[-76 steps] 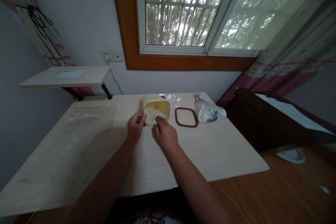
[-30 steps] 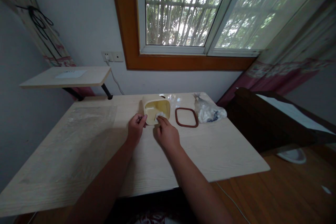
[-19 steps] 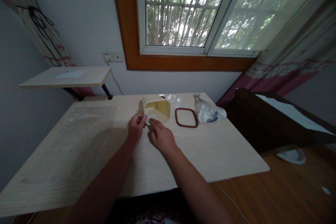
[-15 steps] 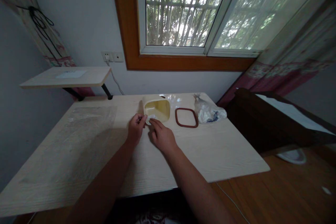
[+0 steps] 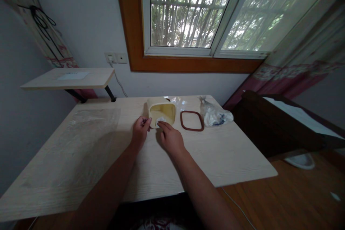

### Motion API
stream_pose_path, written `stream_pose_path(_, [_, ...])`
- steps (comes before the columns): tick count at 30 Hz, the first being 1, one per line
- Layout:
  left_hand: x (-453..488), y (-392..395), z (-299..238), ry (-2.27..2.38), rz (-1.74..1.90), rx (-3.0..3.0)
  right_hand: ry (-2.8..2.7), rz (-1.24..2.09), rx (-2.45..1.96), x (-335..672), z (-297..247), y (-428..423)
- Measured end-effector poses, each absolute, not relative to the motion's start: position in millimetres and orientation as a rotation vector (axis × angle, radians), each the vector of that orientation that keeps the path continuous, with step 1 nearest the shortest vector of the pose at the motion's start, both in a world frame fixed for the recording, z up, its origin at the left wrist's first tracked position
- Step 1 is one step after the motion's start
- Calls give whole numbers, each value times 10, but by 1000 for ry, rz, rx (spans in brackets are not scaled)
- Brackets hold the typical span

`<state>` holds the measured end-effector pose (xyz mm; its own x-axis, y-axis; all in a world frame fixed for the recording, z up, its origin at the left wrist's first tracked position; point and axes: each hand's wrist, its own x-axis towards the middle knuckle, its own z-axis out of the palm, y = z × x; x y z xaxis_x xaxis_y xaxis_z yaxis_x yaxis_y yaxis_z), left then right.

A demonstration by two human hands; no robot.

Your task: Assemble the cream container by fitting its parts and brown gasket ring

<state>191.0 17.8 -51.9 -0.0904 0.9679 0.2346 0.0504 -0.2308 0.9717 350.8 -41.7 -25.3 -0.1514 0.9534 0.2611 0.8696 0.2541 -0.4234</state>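
A cream plastic container (image 5: pixel 170 110) lies on its side on the table, its opening facing me. At the lower left corner of its rim, my left hand (image 5: pixel 140 129) is closed, thumb and fingers gripping the edge. My right hand (image 5: pixel 171 137) has its fingers pressed together on a small white wad (image 5: pixel 161 119), which looks like tissue, against the lower inside edge of the opening. Part of the wad is hidden under the fingertips. Just right of the container, a reddish-brown rounded square frame (image 5: pixel 192 129) lies flat, touched by neither hand.
A crumpled clear plastic bag (image 5: pixel 215 114) sits at the table's back right. A flat clear plastic sheet (image 5: pixel 94 118) covers part of the left side. At the back left, a raised wooden shelf (image 5: pixel 70 79) stands on black supports. The wall and window sill (image 5: pixel 194 65) are behind.
My right hand has slid a little to the right along the container's lower rim with the white wad. The left hand and container have barely shifted.
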Motion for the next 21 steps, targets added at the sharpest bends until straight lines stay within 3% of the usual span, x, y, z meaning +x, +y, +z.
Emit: stream_pose_path(21, [1907,183,-519,1174,1451,1361,-2422,118,-1976,3547,312,-195])
